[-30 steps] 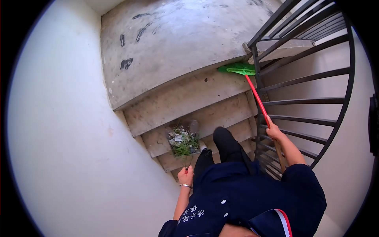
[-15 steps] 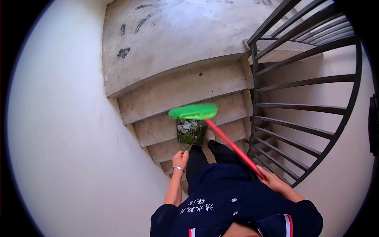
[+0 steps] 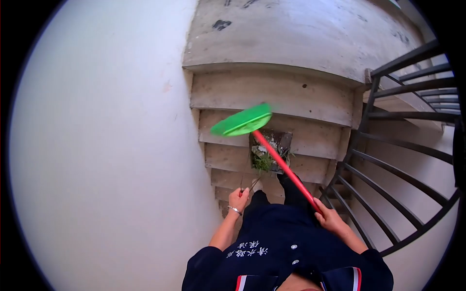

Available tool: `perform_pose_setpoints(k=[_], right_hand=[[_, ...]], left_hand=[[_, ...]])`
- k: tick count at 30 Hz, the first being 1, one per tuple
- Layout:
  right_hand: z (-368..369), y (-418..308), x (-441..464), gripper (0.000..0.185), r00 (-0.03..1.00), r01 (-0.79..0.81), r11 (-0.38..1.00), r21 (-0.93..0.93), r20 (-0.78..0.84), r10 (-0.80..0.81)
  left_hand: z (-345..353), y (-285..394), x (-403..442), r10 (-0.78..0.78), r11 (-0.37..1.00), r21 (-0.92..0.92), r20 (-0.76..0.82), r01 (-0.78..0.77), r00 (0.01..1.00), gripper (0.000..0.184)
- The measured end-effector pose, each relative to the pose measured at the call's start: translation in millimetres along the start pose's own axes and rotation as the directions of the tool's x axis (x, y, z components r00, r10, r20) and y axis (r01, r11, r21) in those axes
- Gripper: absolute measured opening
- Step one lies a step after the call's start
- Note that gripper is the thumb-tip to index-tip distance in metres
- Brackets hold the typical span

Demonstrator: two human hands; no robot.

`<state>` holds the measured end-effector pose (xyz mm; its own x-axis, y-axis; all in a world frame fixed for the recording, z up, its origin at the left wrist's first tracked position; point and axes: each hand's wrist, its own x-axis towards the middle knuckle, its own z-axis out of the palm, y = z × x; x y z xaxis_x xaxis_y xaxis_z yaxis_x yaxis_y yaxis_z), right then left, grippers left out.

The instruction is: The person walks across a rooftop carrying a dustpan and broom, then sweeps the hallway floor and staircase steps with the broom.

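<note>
My right hand [image 3: 330, 218] is closed around the red handle of a broom [image 3: 287, 169]. Its green bristled head [image 3: 242, 121] is tilted in the air above the stairs, to the upper left of the dustpan. In my left hand [image 3: 238, 200] is the grip end of a thin wire handle [image 3: 254, 183], which runs up toward a dark dustpan [image 3: 285, 139]. Green plant bits and pale litter [image 3: 262, 157] lie in the pan. The broom handle crosses in front of part of it.
Concrete steps [image 3: 272, 92] rise to a landing [image 3: 291, 43] with dark smudges. A white wall [image 3: 107, 145] borders the left side, and a black metal railing [image 3: 403, 169] the right. My shoe [image 3: 257, 185] shows below the dustpan.
The broom head has swung left and tipped, its right end now higher. The dustpan has shifted right of the head, and the view has turned, moving steps and railing rightward.
</note>
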<state>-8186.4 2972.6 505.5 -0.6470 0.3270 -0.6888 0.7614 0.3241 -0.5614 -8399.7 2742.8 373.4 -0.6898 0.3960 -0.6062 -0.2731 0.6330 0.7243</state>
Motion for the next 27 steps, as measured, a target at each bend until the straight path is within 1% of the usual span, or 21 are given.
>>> perform_pose_setpoints(k=[2,3,4,5,6,7,8,9,10,11,13,14,15,16,17,19,20,21,22,24,27], right_hand=[[-1,-9,33,0.051,0.967,-0.044,0.964,-0.262,0.230,0.107],[8,-11,54,0.047,0.968,-0.001,0.954,-0.299,0.237,0.076],[19,-11,78,0.046,0.973,0.108,0.917,-0.383,0.228,-0.020],[31,-14,103,0.044,0.972,0.152,0.881,-0.448,0.228,-0.052],[41,-23,127,0.043,0.965,0.184,0.834,-0.520,0.257,-0.053],[61,-15,155,0.043,0.959,0.261,0.766,-0.587,0.249,-0.136],[75,-22,181,0.045,0.953,0.288,0.726,-0.624,0.264,-0.152],[104,-18,216,0.046,0.948,0.315,0.674,-0.668,0.253,-0.192],[119,-23,242,0.046,0.931,0.365,0.624,-0.691,0.272,-0.243],[136,-34,265,0.047,0.930,0.366,0.598,-0.713,0.256,-0.265],[170,-42,317,0.047,0.955,0.293,0.532,-0.794,0.211,-0.210],[169,-42,330,0.044,0.969,0.239,0.459,-0.856,0.179,-0.171],[162,-36,331,0.042,0.978,0.203,0.512,-0.835,0.148,-0.145],[155,-21,333,0.040,0.985,0.150,0.547,-0.824,0.075,-0.158],[152,-12,317,0.040,0.989,0.112,0.546,-0.830,0.042,-0.140],[157,23,268,0.037,0.996,-0.008,0.628,-0.778,-0.059,-0.060],[161,58,242,0.037,0.990,-0.017,0.655,-0.755,-0.102,-0.093],[159,58,198,0.039,0.988,-0.137,0.705,-0.696,-0.149,0.045],[159,82,161,0.040,0.978,-0.156,0.716,-0.680,-0.210,0.014],[149,86,86,0.042,0.930,-0.353,0.770,-0.531,-0.285,0.230],[155,122,10,0.043,0.859,-0.480,0.816,-0.322,-0.360,0.363]], left_hand=[[-6,-22,-9,-0.020,1.000,0.003,-0.052,0.020,0.998,0.030],[-10,-36,-13,-0.055,0.997,-0.054,-0.075,0.051,0.996,0.030],[-12,-52,-18,-0.092,0.990,-0.112,-0.094,0.081,0.991,0.030],[-13,-72,-20,-0.114,0.988,-0.117,-0.097,0.102,0.989,0.031],[-14,-82,-24,-0.109,0.988,-0.120,-0.101,0.096,0.989,0.031],[-16,-88,-29,-0.121,0.987,-0.122,-0.120,0.106,0.985,0.031],[-17,-100,-32,-0.131,0.986,-0.122,-0.136,0.115,0.982,0.031],[-11,-142,-21,-0.092,0.986,-0.155,-0.152,0.068,0.984,0.031],[-9,-159,-19,-0.077,0.987,-0.150,-0.135,0.057,0.988,0.031],[-11,-177,-19,-0.060,0.990,-0.140,-0.161,0.037,0.985,0.031],[-8,-217,-12,-0.028,0.990,-0.140,-0.194,0.000,0.981,0.031],[-10,-231,-6,-0.011,0.989,-0.146,-0.172,-0.015,0.985,0.031],[-14,-244,-9,-0.026,0.986,-0.166,-0.180,-0.005,0.983,0.031],[-4,-270,10,0.012,0.979,-0.196,-0.208,-0.054,0.978,0.031],[-7,-287,14,0.047,0.985,-0.153,-0.221,-0.082,0.974,0.030],[-24,-296,15,0.059,0.984,-0.156,-0.191,-0.090,0.980,0.030],[-33,-299,14,0.048,0.985,-0.156,-0.192,-0.078,0.980,0.030],[-39,-307,15,0.061,0.979,-0.182,-0.172,-0.092,0.983,0.031],[-47,-305,16,0.062,0.979,-0.185,-0.152,-0.090,0.986,0.031],[-57,-294,14,0.081,0.991,-0.101,-0.098,-0.091,0.992,0.031],[-59,-270,6,0.055,0.996,-0.076,-0.022,-0.057,0.998,0.031]])
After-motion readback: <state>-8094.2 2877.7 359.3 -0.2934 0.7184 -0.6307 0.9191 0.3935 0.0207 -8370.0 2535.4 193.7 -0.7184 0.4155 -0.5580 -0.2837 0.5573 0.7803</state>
